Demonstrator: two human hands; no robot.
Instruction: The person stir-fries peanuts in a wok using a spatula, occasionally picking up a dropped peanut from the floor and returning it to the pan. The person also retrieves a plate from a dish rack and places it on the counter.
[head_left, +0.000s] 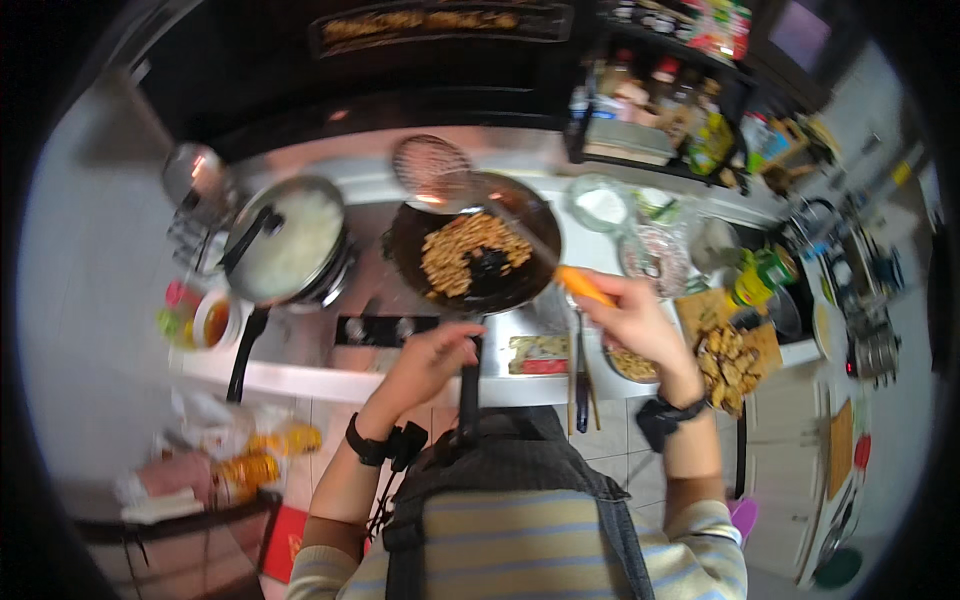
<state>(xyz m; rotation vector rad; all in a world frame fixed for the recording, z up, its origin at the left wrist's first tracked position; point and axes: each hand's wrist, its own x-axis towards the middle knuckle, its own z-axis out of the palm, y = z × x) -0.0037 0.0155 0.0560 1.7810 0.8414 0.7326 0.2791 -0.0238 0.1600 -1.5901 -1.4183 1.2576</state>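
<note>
My right hand (637, 319) grips the orange handle of a skimmer (431, 174), whose perforated head is over the far left rim of a dark wok (544, 262). Small browned pieces of food (444, 259) lie in the wok, heaped towards its left and far side. My left hand (427, 364) is beside the wok's black handle (469, 382), fingers partly extended with the tips at the handle. It does not appear to be wrapped around it. Left of the wok stands a pan of whitish contents, its glass lid (311, 229) apparently on.
A seasoning packet (538, 355), chopsticks (592, 397) and a bowl of food (628, 364) lie near the counter's front edge. Browned chunks (726, 367) sit by a cutting board (694, 311) at right. A small bowl of reddish-brown liquid (216, 320) stands at left. A spice rack (630, 142) is behind.
</note>
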